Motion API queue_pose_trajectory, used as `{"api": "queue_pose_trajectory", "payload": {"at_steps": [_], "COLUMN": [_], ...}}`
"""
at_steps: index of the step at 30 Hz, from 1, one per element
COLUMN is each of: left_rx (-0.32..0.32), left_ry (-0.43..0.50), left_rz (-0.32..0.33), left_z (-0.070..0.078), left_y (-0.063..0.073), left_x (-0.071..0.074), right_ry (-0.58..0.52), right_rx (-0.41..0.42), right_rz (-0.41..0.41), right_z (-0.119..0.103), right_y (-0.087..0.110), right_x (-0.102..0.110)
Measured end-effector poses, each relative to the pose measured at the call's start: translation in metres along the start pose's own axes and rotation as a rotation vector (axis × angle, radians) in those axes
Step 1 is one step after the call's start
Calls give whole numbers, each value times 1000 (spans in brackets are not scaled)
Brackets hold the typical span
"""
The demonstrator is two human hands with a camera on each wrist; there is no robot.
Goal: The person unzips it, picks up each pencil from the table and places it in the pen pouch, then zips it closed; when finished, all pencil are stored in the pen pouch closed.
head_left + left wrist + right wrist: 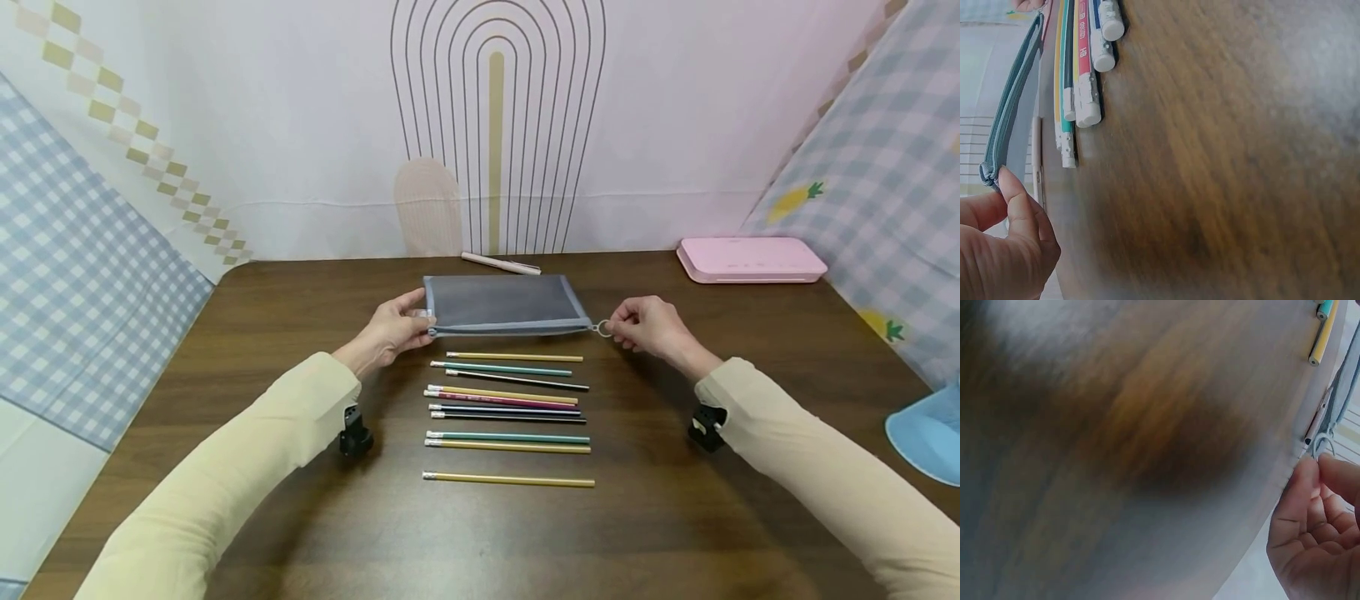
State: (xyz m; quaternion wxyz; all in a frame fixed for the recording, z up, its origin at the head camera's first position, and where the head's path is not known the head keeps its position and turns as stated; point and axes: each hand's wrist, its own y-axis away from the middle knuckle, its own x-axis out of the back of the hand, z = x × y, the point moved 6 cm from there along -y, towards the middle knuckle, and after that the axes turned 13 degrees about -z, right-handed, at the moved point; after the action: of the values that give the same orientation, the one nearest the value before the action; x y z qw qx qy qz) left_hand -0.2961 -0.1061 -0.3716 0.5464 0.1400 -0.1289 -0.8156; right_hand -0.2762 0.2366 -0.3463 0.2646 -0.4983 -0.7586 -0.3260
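Observation:
A grey-blue mesh zipper pouch is held between the two hands, its zipper edge facing the person. The left hand pinches the pouch's left corner between thumb and fingers, as the left wrist view also shows at the zipper end. At the other end, the right hand pinches the round ring of the zipper pull between thumb and forefinger. In the right wrist view the ring stands up from the fingertips. Several pencils lie in roughly parallel rows in front of the pouch, eraser ends to the left.
Behind the pouch lies a pale pink pen. A pink case sits at the table's back right corner. A light blue object is at the right edge. Patterned cloth hangs behind the wooden table.

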Motion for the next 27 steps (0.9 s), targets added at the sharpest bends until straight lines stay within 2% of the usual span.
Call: {"api": "queue_pose_trajectory", "payload": {"at_steps": [7,11,15,20,23,27], "left_rx": [-1,-30,-56,-73,-78,-72], "left_ry": [-3,10,7,-7,-3,10], "left_rz": [1,11,5,-21,-25,-19], "left_z": [-1,0,-1,-1,-1,-1], "left_y": [-1,0,-1,-3,-4,-5], "left_x": [-2,-2,-3,-8,-9,-9], "right_ry": [-7,-89,-207,-319,-350,-397], "right_rx": [15,69,101,35,-24,-87], "right_rz": [-20,0,-27,-87,-116,-118], "right_z": [2,-3,-9,-10,-9,-3], "right_y": [-1,-8,-21,-34,-38,-39], "right_x": [2,3,-2,-8,-9,-8]}}
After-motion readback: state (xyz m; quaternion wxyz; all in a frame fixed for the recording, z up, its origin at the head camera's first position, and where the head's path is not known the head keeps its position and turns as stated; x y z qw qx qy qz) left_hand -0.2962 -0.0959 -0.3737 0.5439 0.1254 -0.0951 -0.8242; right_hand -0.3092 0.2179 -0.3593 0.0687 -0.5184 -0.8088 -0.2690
